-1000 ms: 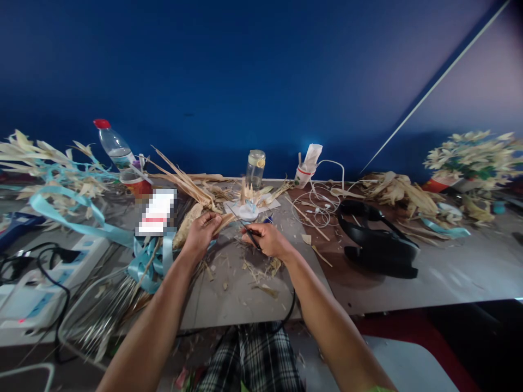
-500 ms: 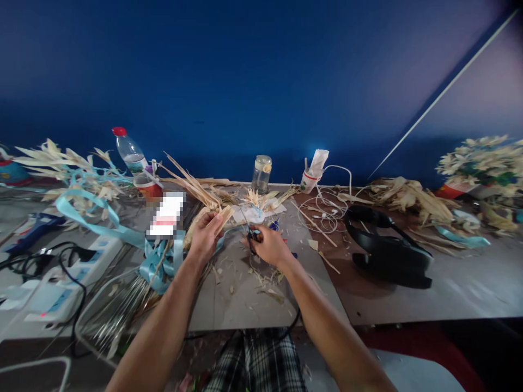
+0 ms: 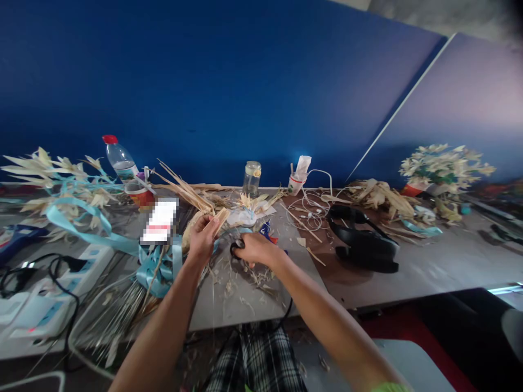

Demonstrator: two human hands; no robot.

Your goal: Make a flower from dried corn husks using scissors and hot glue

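My left hand (image 3: 202,238) is closed on a folded strip of dried corn husk (image 3: 221,219), whose pale end sticks out past the fingers to the upper right. Just to its right, my right hand (image 3: 256,248) grips the black handles of a pair of scissors (image 3: 236,249); the blades are blurred and hard to make out. Behind both hands, a husk flower (image 3: 247,202) with a pale blue tie lies on white paper. Light blue ribbon (image 3: 157,272) is bunched left of my left forearm, and husk trimmings (image 3: 261,277) are scattered below my right hand.
A glass jar (image 3: 252,179) and a paper cup (image 3: 295,184) stand by the wall. White earphone cables (image 3: 306,209) and a black headset (image 3: 362,239) lie to the right. On the left are a power strip (image 3: 75,280), a plastic bottle (image 3: 119,160) and thin wires (image 3: 118,313).
My right hand has turned and moved slightly left and down with the scissors, which now point toward my left hand. My left hand still holds the husk. The camera view has shifted right.
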